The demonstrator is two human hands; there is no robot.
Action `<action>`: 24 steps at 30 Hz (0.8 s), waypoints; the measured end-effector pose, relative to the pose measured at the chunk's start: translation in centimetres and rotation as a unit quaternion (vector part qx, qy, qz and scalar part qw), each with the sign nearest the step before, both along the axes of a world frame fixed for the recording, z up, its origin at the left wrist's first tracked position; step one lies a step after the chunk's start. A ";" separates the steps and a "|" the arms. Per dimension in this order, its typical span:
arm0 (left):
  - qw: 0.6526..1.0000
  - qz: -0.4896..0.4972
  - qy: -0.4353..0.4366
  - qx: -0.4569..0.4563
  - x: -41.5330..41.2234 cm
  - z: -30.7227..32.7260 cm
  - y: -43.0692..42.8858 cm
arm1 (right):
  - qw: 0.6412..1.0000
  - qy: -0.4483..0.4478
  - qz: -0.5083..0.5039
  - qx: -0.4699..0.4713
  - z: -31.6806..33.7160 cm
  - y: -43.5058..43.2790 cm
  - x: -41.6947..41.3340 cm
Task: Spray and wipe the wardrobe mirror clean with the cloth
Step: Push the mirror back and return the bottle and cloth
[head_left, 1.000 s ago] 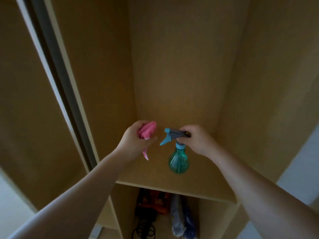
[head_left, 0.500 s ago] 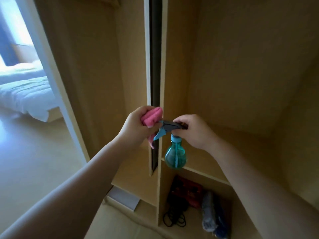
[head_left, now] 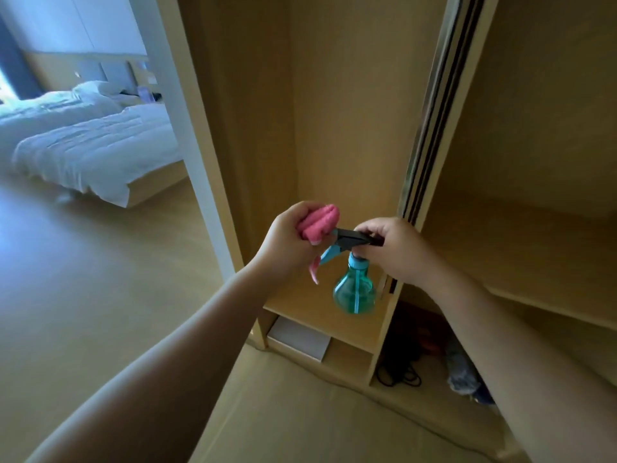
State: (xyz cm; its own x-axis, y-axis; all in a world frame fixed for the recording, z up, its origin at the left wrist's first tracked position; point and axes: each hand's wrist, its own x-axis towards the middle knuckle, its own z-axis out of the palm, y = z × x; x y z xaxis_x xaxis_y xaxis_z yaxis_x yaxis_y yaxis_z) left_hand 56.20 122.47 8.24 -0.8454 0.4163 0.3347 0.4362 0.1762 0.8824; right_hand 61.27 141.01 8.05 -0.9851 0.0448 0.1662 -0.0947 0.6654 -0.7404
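cloth (head_left: pixel 319 221) bunched in left hand (head_left: pixel 287 242); right hand (head_left: pixel 394 250) grips spray bottle (head_left: pixel 354 289).

One cloth (head_left: pixel 319 222), one spray bottle (head_left: pixel 354 292), two hands (head_left: pixel 288 243) (head_left: pixel 399 252), one bed (head_left: pixel 96 152)

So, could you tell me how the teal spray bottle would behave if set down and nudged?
The spray bottle hangs from the right hand by its head, so it is probably light. Its rounded bulb body under a long trigger head suggests it might tip easily. Translucent plastic likely flexes rather than shatters.
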 end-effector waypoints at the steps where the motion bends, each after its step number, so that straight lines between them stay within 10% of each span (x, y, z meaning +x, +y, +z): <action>1: 1.000 -0.002 0.000 -0.002 -0.5 -0.4 -0.7 | 1.000 -0.003 0.000 -0.004 -0.4 -0.7 -0.4; 24: 0.987 -0.065 -0.103 -0.101 -17.6 -16.0 -6.8 | 0.997 -0.060 -0.041 0.032 -17.7 -6.1 -14.1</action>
State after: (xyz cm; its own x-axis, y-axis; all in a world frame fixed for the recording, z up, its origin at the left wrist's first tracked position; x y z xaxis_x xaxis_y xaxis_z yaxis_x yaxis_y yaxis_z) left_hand 38.58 115.64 -7.78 -0.8223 0.5659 0.0602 0.2817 0.3127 0.9071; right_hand 47.18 134.92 -9.64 -0.9914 0.1196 0.0529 0.0489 0.7139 -0.6985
